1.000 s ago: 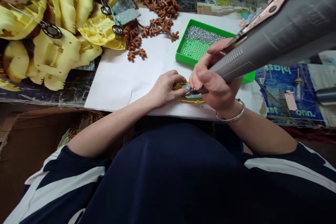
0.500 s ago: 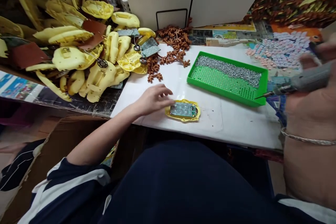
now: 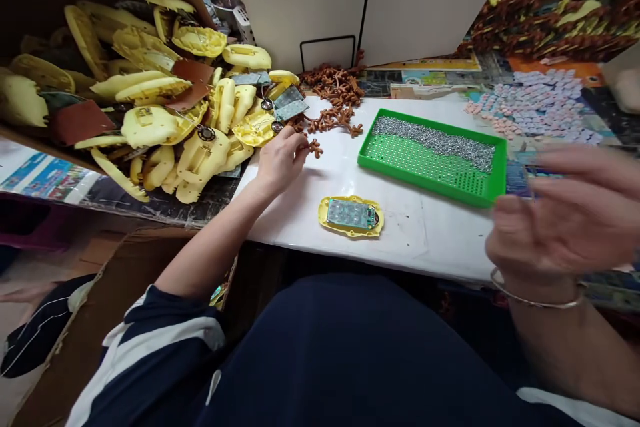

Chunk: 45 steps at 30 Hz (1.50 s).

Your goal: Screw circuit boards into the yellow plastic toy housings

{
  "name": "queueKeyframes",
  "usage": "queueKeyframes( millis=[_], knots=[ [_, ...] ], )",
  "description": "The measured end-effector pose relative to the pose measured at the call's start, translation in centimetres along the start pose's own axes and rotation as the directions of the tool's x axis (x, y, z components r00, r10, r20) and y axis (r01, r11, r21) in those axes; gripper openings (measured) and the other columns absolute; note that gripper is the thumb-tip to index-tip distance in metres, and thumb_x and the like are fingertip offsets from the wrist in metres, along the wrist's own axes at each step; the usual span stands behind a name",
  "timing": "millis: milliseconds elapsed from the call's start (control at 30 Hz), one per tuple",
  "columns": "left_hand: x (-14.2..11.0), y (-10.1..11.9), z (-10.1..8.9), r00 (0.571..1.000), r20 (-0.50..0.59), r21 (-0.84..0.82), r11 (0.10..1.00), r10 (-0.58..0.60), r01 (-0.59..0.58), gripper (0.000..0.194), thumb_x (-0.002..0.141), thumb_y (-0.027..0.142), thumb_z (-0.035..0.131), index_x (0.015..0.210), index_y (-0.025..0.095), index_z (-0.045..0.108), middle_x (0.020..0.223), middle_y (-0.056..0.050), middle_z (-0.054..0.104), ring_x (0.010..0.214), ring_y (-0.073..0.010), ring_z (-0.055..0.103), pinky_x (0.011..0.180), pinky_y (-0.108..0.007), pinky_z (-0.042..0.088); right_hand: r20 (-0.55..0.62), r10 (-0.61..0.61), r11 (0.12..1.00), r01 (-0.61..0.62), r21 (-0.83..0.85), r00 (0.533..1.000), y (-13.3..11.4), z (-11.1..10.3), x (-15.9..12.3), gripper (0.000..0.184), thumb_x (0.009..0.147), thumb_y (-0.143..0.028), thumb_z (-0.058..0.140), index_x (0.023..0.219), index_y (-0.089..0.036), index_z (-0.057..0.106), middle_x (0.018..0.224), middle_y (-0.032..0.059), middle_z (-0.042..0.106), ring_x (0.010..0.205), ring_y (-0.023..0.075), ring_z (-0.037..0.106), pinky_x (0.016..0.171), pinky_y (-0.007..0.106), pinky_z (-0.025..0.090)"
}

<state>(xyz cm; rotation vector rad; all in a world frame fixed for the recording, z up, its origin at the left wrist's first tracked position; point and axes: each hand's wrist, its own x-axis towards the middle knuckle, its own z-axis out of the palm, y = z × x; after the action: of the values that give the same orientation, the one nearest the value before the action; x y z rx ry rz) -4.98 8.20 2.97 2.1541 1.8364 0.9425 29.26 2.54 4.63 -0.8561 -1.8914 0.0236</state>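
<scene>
My left hand (image 3: 283,159) is closed in a pinch at the near edge of the brown pile. From its fingertips a small brown branched plastic piece, shaped like an antler (image 3: 316,149), sticks out to the right. On the white board lies a yellow plastic shell (image 3: 324,221), open side up. A grey-green circuit board (image 3: 350,213) sits inside it, with a round dark part at its right end. My right hand (image 3: 565,213), smeared by motion, is raised right of the green tray with fingers apart; no tool shows in it.
A green perforated tray (image 3: 425,189) holds many small screws. Yellow shells with wired speakers (image 3: 200,163) spill from a carton at left. More brown antler pieces (image 3: 333,90) lie at the back, before a white carton (image 3: 400,13). Small pale parts (image 3: 545,103) cover the back right.
The grey electric screwdriver has left the right hand and the view. My left hand has moved from the yellow shell up to the brown pieces and pinched one. The view has tilted up.
</scene>
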Motion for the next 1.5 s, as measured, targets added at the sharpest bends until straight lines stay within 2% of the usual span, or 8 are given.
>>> queueKeyframes(
  millis=[67,133,300,467,567,700,833,1500],
  knots=[
    [-1.0,2.0,0.3,0.998,-0.010,-0.415,0.908,-0.066,0.056,0.007,0.082,0.023,0.064,0.078,0.018,0.064,0.079,-0.003,0.069,0.066,-0.0136,0.065,0.060,-0.025,0.048,-0.054,-0.084,0.996,0.084,0.007,0.995,-1.8,2.6,0.4,0.023,0.089,-0.016,0.068,0.109,-0.027,0.065,0.099,0.0060,0.072,0.096,0.0251,0.071,0.086,0.045,0.061],
    [-2.2,4.4,0.8,0.986,0.137,-0.724,0.670,-0.096,0.166,0.015,0.080,0.032,0.068,0.078,0.018,0.062,0.069,-0.001,0.068,0.061,-0.0124,0.066,0.053,-0.021,0.046,0.098,-0.010,0.995,-0.001,0.104,0.995,-3.0,4.9,0.7,0.022,0.090,-0.017,0.069,0.111,-0.022,0.065,0.100,0.0072,0.072,0.088,0.0204,0.072,0.073,0.034,0.063],
    [-4.7,8.6,2.0,0.941,0.331,-0.850,0.412,-0.069,0.329,0.030,0.073,0.043,0.079,0.080,0.015,0.070,0.077,-0.003,0.074,0.064,-0.0121,0.067,0.055,-0.021,0.051,0.334,0.292,0.832,-0.410,0.373,0.896,-4.0,7.3,0.3,0.031,0.085,-0.032,0.077,0.110,-0.017,0.067,0.100,0.0070,0.075,0.074,0.0140,0.071,0.070,0.029,0.064],
    [-5.6,7.9,2.9,0.941,0.335,-0.776,0.551,-0.053,0.307,0.026,0.081,0.040,0.073,0.087,0.015,0.075,0.076,-0.003,0.073,0.062,-0.0120,0.063,0.058,-0.023,0.052,0.483,0.601,0.407,-0.764,0.501,0.637,-3.6,6.0,-0.2,0.022,0.080,-0.034,0.077,0.093,-0.017,0.072,0.074,-0.0004,0.072,0.061,0.0095,0.067,0.062,0.024,0.061],
    [-6.2,6.9,3.4,0.988,0.140,-0.641,0.766,0.063,0.042,0.019,0.089,0.031,0.065,0.092,0.015,0.074,0.085,-0.005,0.074,0.070,-0.0133,0.065,0.062,-0.025,0.053,0.515,0.668,0.229,-0.806,0.546,0.538,-3.2,5.4,-0.7,0.027,0.071,-0.035,0.085,0.088,-0.018,0.074,0.073,-0.0016,0.072,0.059,0.0082,0.066,0.061,0.022,0.060],
    [-7.2,5.5,4.1,0.902,0.026,-0.368,0.843,0.431,-0.392,0.025,0.094,0.038,0.067,0.107,0.017,0.072,0.112,-0.012,0.073,0.102,-0.0231,0.067,0.090,-0.039,0.055,0.546,0.703,0.128,-0.837,0.532,0.455,-2.7,4.9,-1.8,0.030,0.063,-0.033,0.090,0.082,-0.018,0.073,0.075,-0.0012,0.074,0.059,0.0079,0.068,0.059,0.021,0.059],
    [-8.2,4.5,4.9,0.831,0.098,-0.258,0.820,0.548,-0.510,0.030,0.098,0.042,0.062,0.115,0.018,0.068,0.117,-0.014,0.071,0.108,-0.0251,0.064,0.094,-0.044,0.053,0.584,0.711,0.110,-0.883,0.456,0.391,-2.8,4.4,-3.0,0.033,0.062,-0.035,0.092,0.079,-0.018,0.069,0.071,-0.0004,0.074,0.059,0.0105,0.069,0.057,0.022,0.059],
    [-9.4,4.7,5.6,0.886,0.045,-0.189,0.875,0.461,-0.446,0.027,0.100,0.042,0.058,0.110,0.019,0.069,0.110,-0.010,0.072,0.105,-0.0243,0.062,0.092,-0.041,0.050,0.647,0.627,0.282,-0.900,0.331,0.434,-3.8,5.2,-3.4,0.031,0.074,-0.039,0.084,0.077,-0.018,0.062,0.069,0.0033,0.073,0.062,0.0142,0.070,0.062,0.028,0.061]
  ],
)
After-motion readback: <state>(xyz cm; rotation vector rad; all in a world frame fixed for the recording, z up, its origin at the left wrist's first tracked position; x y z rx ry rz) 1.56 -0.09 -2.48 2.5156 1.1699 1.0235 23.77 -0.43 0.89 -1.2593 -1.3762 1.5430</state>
